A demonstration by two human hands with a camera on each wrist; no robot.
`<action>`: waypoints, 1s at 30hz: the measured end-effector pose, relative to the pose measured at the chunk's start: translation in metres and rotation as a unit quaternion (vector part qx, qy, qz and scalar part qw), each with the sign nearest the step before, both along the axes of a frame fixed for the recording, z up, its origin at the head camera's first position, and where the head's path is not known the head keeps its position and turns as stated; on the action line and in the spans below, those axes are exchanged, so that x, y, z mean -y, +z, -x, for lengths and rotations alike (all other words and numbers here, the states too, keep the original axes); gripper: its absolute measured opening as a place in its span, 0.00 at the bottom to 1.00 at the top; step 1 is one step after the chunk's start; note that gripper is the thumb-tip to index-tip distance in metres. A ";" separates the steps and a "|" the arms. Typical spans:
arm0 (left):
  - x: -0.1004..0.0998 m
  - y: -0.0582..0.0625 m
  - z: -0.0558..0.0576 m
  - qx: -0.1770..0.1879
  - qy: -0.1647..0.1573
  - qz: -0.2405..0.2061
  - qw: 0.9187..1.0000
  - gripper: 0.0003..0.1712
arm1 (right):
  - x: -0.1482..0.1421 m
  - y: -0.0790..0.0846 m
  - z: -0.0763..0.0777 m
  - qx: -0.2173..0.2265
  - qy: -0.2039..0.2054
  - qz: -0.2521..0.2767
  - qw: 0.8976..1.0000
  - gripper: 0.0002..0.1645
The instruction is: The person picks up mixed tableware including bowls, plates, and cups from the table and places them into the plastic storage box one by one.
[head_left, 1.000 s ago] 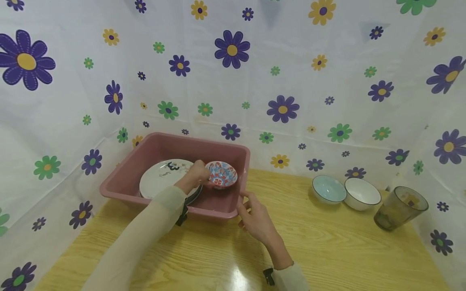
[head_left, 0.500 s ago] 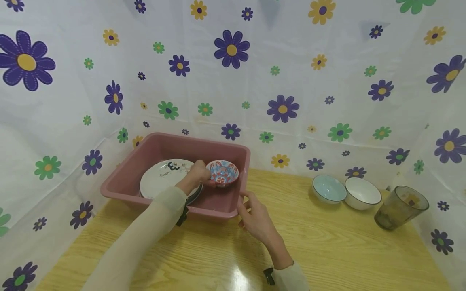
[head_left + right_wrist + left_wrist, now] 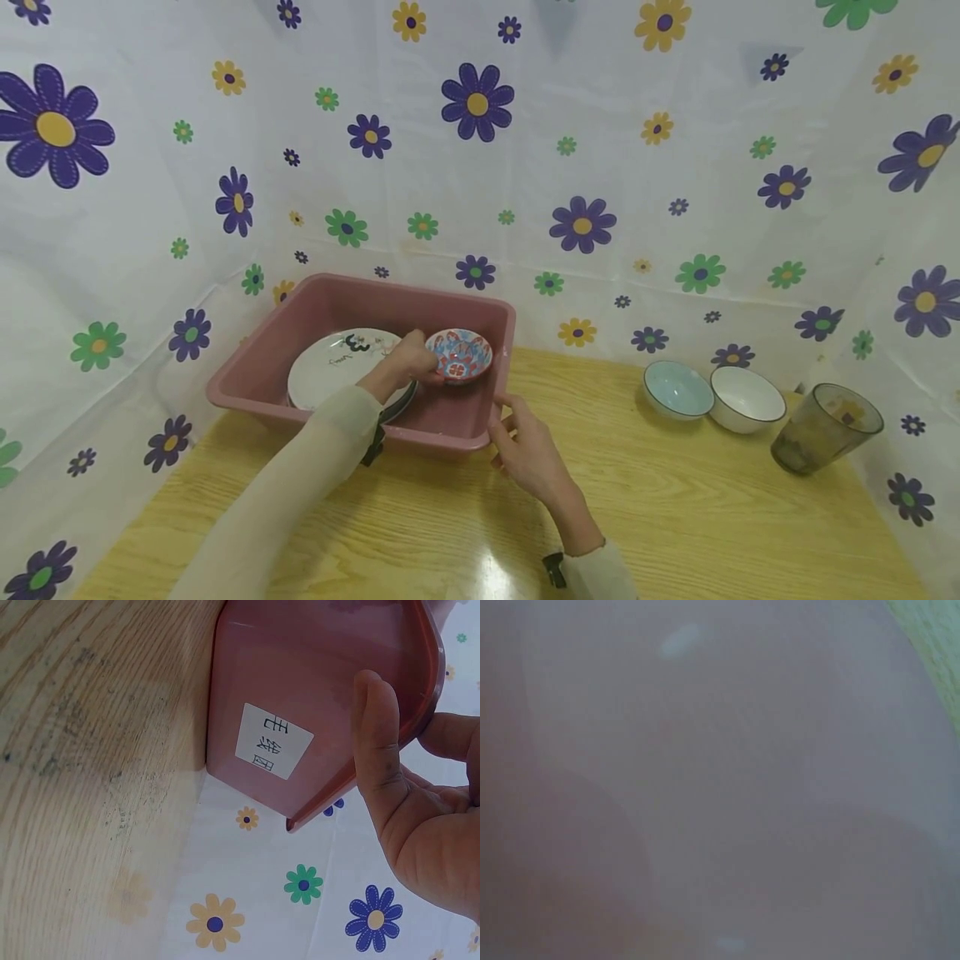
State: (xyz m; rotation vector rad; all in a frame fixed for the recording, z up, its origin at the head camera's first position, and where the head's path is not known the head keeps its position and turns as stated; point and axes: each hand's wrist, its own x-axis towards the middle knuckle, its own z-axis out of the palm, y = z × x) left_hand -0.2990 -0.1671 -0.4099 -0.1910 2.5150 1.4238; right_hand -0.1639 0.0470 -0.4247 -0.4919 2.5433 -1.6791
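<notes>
A pink plastic tub [image 3: 258, 372] stands on the wooden table. Inside it, my left hand [image 3: 408, 359] grips a small bowl [image 3: 459, 354] with a red and blue pattern by its near rim, just over the tub's right half. A white plate [image 3: 337, 365] with dark markings lies in the tub's left half. My right hand [image 3: 528, 450] holds the tub's near right corner; in the right wrist view its thumb [image 3: 377, 742] presses the tub's outer wall [image 3: 300, 690] under the rim. The left wrist view is a pink blur.
To the right on the table stand a pale blue bowl [image 3: 677, 389], a white bowl [image 3: 746, 399] and a smoky glass tumbler [image 3: 823, 428]. A flower-print cloth [image 3: 480, 150] closes in the back and both sides. A white label [image 3: 272, 741] is stuck on the tub's wall.
The patterned bowl has shifted slightly right and up in my left hand. The right hand has stayed at the tub's corner.
</notes>
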 end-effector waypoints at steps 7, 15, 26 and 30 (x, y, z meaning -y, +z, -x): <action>0.002 0.002 -0.003 0.023 -0.008 -0.045 0.999 0.36 | 0.001 0.001 -0.002 0.004 -0.001 -0.001 1.000 0.25; 0.002 0.011 -0.008 0.028 -0.014 -0.040 0.999 0.36 | 0.001 0.002 -0.001 0.006 0.001 -0.003 1.000 0.25; 0.005 0.017 -0.014 0.038 -0.012 -0.072 0.997 0.29 | 0.002 0.000 0.000 0.012 -0.001 -0.006 1.000 0.25; 0.004 0.017 -0.016 0.050 -0.024 -0.080 0.995 0.23 | 0.002 0.001 0.000 0.012 -0.004 -0.009 1.000 0.25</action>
